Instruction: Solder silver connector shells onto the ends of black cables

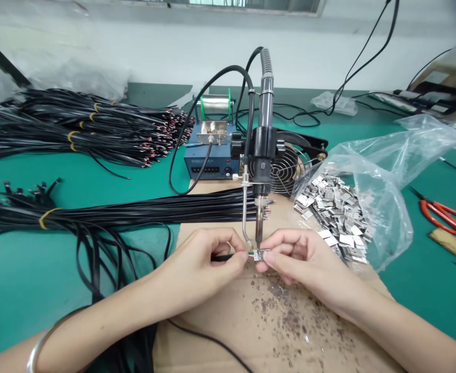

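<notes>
Between thumb and fingers, my left hand [216,254] pinches a black cable [221,257] near its end, where thin coloured wires stick out. My right hand [294,254] grips a small silver metal connector [257,255] at its right side. The wire ends meet the connector's left side. Directly above stands a soldering iron [259,223], upright in a holder, its tip at or just over the connector. A thin metal solder feed tube [245,207] runs down beside the iron and ends near the wires. Whether the tip touches is too small to tell.
A blue soldering station [208,160] with a solder spool [215,106] stands behind. Black cable bundles [96,212] lie left. On the right are a plastic bag [391,217] with many metal connectors [332,207] and orange-handled cutters [441,215]. Brown specks dot the cardboard [204,331].
</notes>
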The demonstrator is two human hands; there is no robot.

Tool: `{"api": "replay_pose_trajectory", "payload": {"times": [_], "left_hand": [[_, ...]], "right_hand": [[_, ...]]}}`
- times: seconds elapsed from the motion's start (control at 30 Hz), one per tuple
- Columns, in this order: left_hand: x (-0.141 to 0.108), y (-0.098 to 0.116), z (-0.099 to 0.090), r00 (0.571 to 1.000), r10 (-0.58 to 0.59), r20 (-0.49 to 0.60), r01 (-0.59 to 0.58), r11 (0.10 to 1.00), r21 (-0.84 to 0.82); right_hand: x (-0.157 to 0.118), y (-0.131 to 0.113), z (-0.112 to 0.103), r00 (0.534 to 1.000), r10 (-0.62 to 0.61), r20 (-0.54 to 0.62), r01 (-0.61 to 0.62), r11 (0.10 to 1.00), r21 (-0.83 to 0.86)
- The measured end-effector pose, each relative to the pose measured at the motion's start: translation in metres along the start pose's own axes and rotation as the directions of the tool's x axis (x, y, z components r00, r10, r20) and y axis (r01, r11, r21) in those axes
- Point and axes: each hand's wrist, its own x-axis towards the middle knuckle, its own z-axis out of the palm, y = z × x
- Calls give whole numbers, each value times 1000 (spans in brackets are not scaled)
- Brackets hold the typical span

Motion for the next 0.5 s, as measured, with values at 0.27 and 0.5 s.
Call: {"api": "replay_pose_trajectory", "payload": {"times": [0.27, 0.5], "left_hand": [[0, 1, 2, 999, 25, -33, -26, 999, -26], [-3, 3, 1, 1000, 11, -10, -11, 1000, -2]], "right_hand": [[1, 2, 0, 999, -34, 13, 34, 999, -13], [-1, 3, -3, 998, -47, 39, 47, 999, -1]]}}
